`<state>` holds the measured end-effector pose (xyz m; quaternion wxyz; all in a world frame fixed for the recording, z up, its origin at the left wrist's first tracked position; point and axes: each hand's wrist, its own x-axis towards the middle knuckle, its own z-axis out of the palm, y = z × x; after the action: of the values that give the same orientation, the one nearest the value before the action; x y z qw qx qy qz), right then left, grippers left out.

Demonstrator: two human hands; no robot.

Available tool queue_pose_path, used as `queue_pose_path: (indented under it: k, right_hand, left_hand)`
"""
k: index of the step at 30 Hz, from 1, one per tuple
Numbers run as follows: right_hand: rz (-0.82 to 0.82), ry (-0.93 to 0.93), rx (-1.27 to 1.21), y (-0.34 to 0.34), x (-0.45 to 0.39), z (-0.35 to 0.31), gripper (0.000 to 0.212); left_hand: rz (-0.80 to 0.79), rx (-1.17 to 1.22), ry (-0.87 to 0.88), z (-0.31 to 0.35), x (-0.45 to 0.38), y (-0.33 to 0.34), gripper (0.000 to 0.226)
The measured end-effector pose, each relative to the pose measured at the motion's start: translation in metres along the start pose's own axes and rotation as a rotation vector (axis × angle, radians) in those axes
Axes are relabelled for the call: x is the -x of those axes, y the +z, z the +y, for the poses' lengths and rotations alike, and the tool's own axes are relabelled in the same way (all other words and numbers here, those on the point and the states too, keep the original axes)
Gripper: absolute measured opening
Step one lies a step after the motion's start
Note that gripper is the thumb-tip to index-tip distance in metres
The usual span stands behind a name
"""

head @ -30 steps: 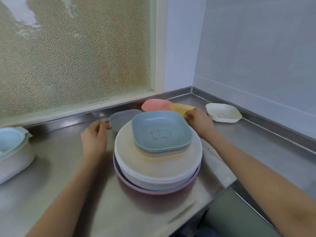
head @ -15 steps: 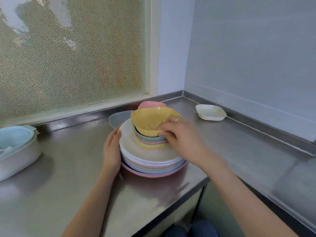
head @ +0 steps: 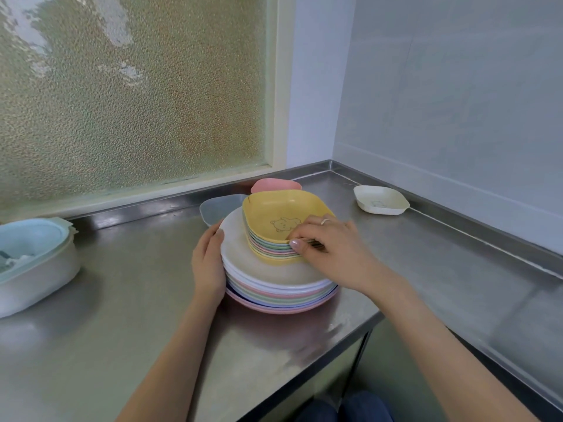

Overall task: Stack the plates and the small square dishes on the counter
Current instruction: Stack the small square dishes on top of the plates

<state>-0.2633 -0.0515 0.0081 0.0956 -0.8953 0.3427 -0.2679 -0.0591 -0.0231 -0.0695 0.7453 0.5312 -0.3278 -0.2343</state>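
A stack of round pastel plates stands on the steel counter. On it rests a pile of small square dishes, topped by a yellow dish with a bear drawing. My right hand grips the yellow dish's near right edge, thumb under the rim. My left hand lies flat against the left side of the plate stack. Behind the stack, a grey dish and a pink dish sit on the counter. A cream dish lies alone at the right, near the wall.
A white tub with a pale blue lid stands at the left. A frosted window and a grey wall close off the back corner. The counter's front edge drops off just before the stack.
My right hand took the yellow dish from behind the stack and set it on the pile of square dishes. My left hand moved from the grey dish to the plate stack's side.
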Motion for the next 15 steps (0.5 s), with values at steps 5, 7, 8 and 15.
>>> queue_pose_path:
  k: [5,7,8,15]
  right_hand:
    - [0.080,0.018,0.065,0.000,0.004,0.000,0.053]
    - [0.121,0.013,0.078,0.002,0.007,0.002,0.049]
    - [0.115,0.004,0.079,0.003,0.007,0.004,0.047]
    - [0.134,-0.007,0.049,0.010,0.006,0.010,0.043]
  left_hand:
    - [0.000,-0.019,-0.013,0.003,0.001,0.000,0.028]
    - [0.001,-0.022,-0.014,0.003,0.002,0.001,0.029]
    - [0.002,-0.021,-0.014,0.004,0.002,0.001,0.029]
    - [0.017,-0.025,-0.013,0.010,0.005,0.003,0.025]
